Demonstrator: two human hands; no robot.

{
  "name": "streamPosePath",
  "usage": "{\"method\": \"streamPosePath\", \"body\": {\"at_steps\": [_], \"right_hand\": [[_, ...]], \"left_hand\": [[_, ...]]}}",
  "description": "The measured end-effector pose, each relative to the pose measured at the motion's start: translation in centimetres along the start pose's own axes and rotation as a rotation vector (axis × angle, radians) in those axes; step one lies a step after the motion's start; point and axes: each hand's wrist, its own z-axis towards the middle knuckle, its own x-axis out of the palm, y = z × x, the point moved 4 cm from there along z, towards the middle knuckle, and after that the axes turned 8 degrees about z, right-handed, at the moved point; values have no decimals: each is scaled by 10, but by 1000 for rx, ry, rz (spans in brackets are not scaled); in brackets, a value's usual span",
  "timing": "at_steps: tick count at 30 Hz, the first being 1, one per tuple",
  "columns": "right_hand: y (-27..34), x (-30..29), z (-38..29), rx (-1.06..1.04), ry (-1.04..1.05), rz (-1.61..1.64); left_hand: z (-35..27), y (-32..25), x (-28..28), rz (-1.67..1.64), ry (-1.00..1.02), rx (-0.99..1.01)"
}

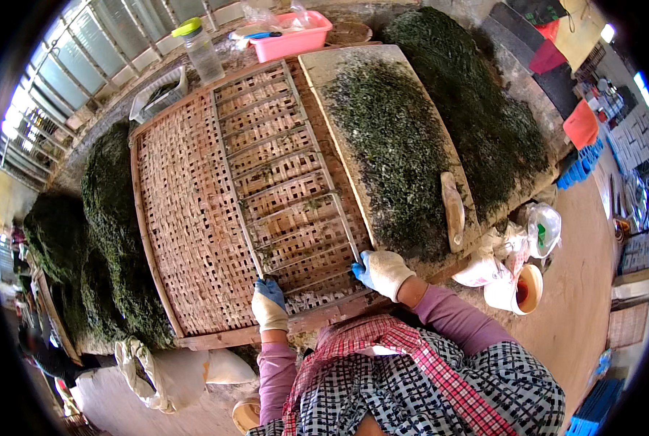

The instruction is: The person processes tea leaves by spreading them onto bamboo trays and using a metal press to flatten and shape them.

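Both hands wear white work gloves with blue-coated fingers. My left hand (270, 305) grips the near left corner of a ladder-like frame (312, 150) with several thin crossbars. At its near right corner, my right hand (381, 272) holds the other long rail. Beneath the frame is a woven bamboo mat (185, 212) with a wooden border, and green scraps cling to the crossbars. Right of the mat, a pale board (316, 62) carries a spread layer of chopped dark green plant matter (395, 147). A wooden block (453, 210) rests on the board's near right part.
Dark green heaps (477, 114) lie right of the board, with more heaps (109, 229) at left. Behind the mat stand a pink basin (294, 41), a lidded bottle (202, 54) and a white basket (161, 98). A white bucket (512, 291) and plastic bags (542, 229) are at right. Another person (44, 349) is far left.
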Motion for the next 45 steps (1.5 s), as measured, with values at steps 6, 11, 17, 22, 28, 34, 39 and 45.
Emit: {"method": "streamPosePath", "body": {"at_steps": [6, 11, 17, 22, 28, 34, 39, 45], "right_hand": [[-18, -60, -14, 145, -191, 88], [-102, -121, -46, 422, -790, -436], [-225, -79, -43, 600, -737, 16], [-188, -76, -40, 566, -690, 359], [-265, -76, -72, 347, -930, 782], [-426, -71, -121, 340, -1193, 1588], [-557, -103, -78, 213, -1237, 1859], [-670, -191, 23, 320, -1303, 1719]], "left_hand": [[5, -11, -31, 29, 2, 49], [11, -36, -58, 140, -65, 152], [20, -28, -33, 159, -72, 247], [24, -23, -36, 3, 23, 174], [38, -35, -41, -92, -51, 121], [-26, -243, -52, -278, 30, 279], [-100, -330, 55, -800, 444, 287], [-159, -454, 100, 15, 403, 710]]}}
